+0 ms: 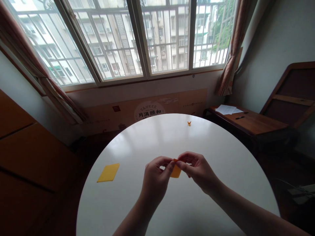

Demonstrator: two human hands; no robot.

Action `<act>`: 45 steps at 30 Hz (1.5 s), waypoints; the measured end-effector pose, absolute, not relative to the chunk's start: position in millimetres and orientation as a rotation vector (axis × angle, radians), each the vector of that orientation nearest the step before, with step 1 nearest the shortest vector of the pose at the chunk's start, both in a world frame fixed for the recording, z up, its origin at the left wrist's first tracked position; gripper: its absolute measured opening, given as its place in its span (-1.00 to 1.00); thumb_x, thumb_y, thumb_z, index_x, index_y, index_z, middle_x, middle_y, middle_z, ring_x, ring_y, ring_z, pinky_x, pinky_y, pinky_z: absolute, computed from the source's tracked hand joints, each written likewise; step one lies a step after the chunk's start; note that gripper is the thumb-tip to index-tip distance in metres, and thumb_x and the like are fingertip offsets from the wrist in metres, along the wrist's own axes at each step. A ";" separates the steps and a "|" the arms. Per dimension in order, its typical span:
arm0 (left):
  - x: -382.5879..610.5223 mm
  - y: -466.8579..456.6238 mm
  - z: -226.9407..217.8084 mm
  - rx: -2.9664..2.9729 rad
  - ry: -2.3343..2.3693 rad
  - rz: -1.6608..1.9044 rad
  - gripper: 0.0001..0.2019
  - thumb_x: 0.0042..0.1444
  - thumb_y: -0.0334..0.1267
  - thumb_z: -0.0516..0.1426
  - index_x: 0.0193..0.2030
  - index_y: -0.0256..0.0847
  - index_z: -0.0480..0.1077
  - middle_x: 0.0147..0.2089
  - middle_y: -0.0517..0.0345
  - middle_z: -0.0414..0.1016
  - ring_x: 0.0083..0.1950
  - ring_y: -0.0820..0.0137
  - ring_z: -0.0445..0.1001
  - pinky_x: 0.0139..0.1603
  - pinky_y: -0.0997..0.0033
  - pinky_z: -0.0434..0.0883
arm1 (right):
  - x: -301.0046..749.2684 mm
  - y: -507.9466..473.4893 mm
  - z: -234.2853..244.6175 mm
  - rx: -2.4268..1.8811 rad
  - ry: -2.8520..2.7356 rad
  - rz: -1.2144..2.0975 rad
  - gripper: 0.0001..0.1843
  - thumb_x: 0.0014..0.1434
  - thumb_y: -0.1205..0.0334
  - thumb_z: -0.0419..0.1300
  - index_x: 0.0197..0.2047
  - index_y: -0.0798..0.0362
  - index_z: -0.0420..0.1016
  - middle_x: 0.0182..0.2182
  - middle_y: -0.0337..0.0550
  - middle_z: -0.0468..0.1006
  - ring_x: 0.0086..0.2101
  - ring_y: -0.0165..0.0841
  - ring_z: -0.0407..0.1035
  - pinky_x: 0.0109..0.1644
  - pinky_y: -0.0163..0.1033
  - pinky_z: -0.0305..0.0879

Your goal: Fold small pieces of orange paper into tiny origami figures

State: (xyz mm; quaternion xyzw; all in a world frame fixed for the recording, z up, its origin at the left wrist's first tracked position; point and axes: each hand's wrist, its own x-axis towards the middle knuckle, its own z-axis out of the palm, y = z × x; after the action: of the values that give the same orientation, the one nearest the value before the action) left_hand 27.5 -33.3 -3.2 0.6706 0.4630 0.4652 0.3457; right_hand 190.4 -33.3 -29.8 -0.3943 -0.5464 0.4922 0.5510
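Between my two hands, above the middle of the white round table (pixel 137 209), is a small folded piece of orange-yellow paper (pixel 175 171). My left hand (pixel 157 175) pinches its upper left edge between thumb and fingers. On the other side, my right hand (pixel 197 168) grips the upper right edge the same way, with the thumbs close together. The lower part of the paper hangs below the thumbs; its top is partly hidden by fingertips. A yellow square sheet or stack of paper (pixel 108 172) lies flat to the left of my left hand.
Near the table's far edge stands a tiny folded orange paper figure (pixel 189 123). At the right, a low wooden table (pixel 258 123) bears white papers (pixel 227 109) and a dark pen (pixel 239 117). A brown wooden cabinet (pixel 27 154) is at the left; a barred window (pixel 147 36) lies ahead.
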 end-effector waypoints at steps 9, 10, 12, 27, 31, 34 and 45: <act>30.0 -38.8 2.5 1.718 1.127 1.288 -0.82 0.14 -0.19 0.24 -0.38 -0.24 0.58 -0.35 0.03 0.59 -0.34 0.30 0.55 -0.46 0.49 0.47 | 191.3 -37.2 -22.3 -0.865 -1.264 1.191 -0.89 0.10 0.23 0.30 -0.39 0.08 0.51 -0.48 -0.25 0.48 -0.55 -0.48 0.28 -0.55 -0.40 0.19; 30.2 -39.2 3.4 1.714 1.115 1.296 -0.82 0.14 -0.19 0.24 -0.38 -0.24 0.57 -0.35 0.03 0.58 -0.35 0.30 0.55 -0.47 0.49 0.47 | 191.5 -37.7 -21.7 -0.855 -1.257 1.192 -0.89 0.10 0.23 0.30 -0.40 0.08 0.51 -0.48 -0.25 0.48 -0.55 -0.47 0.28 -0.54 -0.39 0.19; 30.5 -40.1 5.0 1.708 1.094 1.313 -0.82 0.14 -0.19 0.24 -0.39 -0.24 0.57 -0.35 0.03 0.58 -0.36 0.32 0.54 -0.48 0.49 0.46 | 191.8 -38.5 -21.1 -0.832 -1.238 1.183 -0.88 0.08 0.22 0.32 -0.40 0.07 0.51 -0.48 -0.25 0.48 -0.54 -0.46 0.30 -0.54 -0.38 0.20; 29.6 -40.2 6.3 1.667 1.064 1.343 -0.80 0.12 -0.16 0.25 -0.39 -0.26 0.58 -0.34 0.03 0.55 -0.39 0.35 0.50 -0.51 0.51 0.43 | 199.2 -38.6 -21.9 -0.712 -1.205 1.209 -0.82 0.04 0.13 0.46 -0.41 0.04 0.62 -0.47 -0.18 0.58 -0.52 -0.40 0.38 -0.50 -0.31 0.28; 29.1 -40.6 7.3 1.666 1.082 1.337 -0.79 0.11 -0.14 0.26 -0.40 -0.25 0.58 -0.35 0.03 0.56 -0.40 0.35 0.50 -0.53 0.51 0.41 | 200.6 -38.0 -19.9 -0.626 -1.174 1.236 -0.87 0.03 0.21 0.47 -0.44 0.01 0.63 -0.46 -0.18 0.59 -0.47 -0.37 0.41 -0.46 -0.30 0.33; 28.5 -40.0 6.5 1.663 1.086 1.341 -0.78 0.11 -0.14 0.27 -0.41 -0.26 0.58 -0.35 0.02 0.57 -0.37 0.32 0.51 -0.48 0.49 0.44 | 200.0 -37.5 -20.5 -0.631 -1.168 1.234 -0.88 0.04 0.22 0.47 -0.44 0.00 0.63 -0.46 -0.19 0.59 -0.45 -0.37 0.41 -0.44 -0.31 0.33; 26.7 -31.2 -0.4 1.457 1.071 1.338 -0.75 0.05 -0.08 0.32 -0.37 -0.27 0.60 -0.39 0.05 0.60 -0.35 0.31 0.52 -0.39 0.44 0.47 | 200.2 -32.5 -31.1 -0.763 -1.211 1.227 -0.82 0.08 0.11 0.44 -0.30 0.01 0.68 -0.44 -0.19 0.58 -0.52 -0.46 0.28 -0.49 -0.35 0.20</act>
State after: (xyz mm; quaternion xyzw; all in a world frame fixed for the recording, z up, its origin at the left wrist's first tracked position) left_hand 26.7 -31.2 -0.4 0.5845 0.4294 0.5365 0.4314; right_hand 200.2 -32.5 -31.1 -0.3275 -0.5198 0.5266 0.5875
